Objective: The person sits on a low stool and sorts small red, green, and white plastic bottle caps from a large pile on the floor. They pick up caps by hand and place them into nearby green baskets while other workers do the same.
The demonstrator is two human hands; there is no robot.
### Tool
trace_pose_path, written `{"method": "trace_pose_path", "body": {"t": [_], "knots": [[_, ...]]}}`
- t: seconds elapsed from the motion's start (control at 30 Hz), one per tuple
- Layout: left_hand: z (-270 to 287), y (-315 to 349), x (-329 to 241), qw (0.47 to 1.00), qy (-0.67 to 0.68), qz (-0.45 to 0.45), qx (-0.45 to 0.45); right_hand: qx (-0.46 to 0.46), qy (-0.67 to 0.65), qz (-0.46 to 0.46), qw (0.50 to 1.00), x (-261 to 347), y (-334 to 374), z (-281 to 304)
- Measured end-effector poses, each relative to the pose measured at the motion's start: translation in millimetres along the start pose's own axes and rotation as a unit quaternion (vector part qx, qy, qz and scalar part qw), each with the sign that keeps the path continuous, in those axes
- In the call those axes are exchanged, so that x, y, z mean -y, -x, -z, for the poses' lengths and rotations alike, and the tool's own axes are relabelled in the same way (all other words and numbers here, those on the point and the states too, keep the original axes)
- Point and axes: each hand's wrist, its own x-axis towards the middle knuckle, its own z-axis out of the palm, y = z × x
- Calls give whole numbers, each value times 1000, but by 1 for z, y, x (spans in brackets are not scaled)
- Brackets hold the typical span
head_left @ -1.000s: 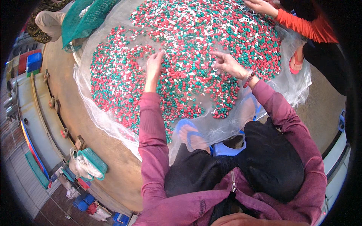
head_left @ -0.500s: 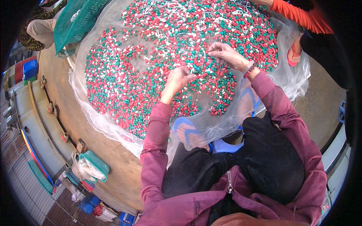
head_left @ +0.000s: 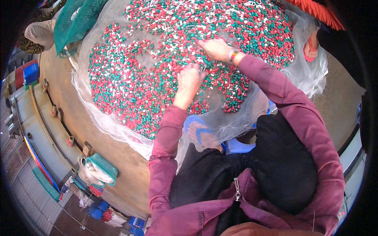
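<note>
A wide spread of small red, green and white cone-like pieces (head_left: 130,88) lies on a translucent mesh sheet (head_left: 84,92). White loop-shaped clips (head_left: 250,3) are scattered among them, mostly toward the far side. My left hand (head_left: 189,83) is over the middle of the spread with its fingers curled in; a thin whitish bit shows by the thumb, too small to name. Farther out and to the right, my right hand (head_left: 217,49) reaches down to the pieces with its fingers drawn together. What its fingertips hold, if anything, is hidden.
My sandalled foot (head_left: 201,131) is at the sheet's near edge, by a blue plastic stool (head_left: 238,146). Another person's orange sleeve (head_left: 319,11) and foot (head_left: 311,49) are at the right. Green netting (head_left: 76,25) hangs at the far left; a teal basket (head_left: 103,167) stands lower left.
My right hand has swung left and down onto the pieces. My left hand has shifted slightly, staying near the middle. The other person's forearm at the upper right has drawn mostly out of view.
</note>
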Motion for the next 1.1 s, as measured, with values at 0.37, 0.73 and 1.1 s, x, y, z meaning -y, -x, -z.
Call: {"method": "trace_pose_path", "body": {"t": [0.37, 0.73, 1.1], "knots": [[37, -9, 20, 952, 292, 72, 52, 39, -362, -70, 929, -41, 75, 38], [55, -13, 6, 406, 902, 94, 114, -29, -167, -84, 982, -47, 71, 25], [78, -78, 73, 862, 476, 143, -102, 54, -483, -105, 868, -24, 70, 33]]}}
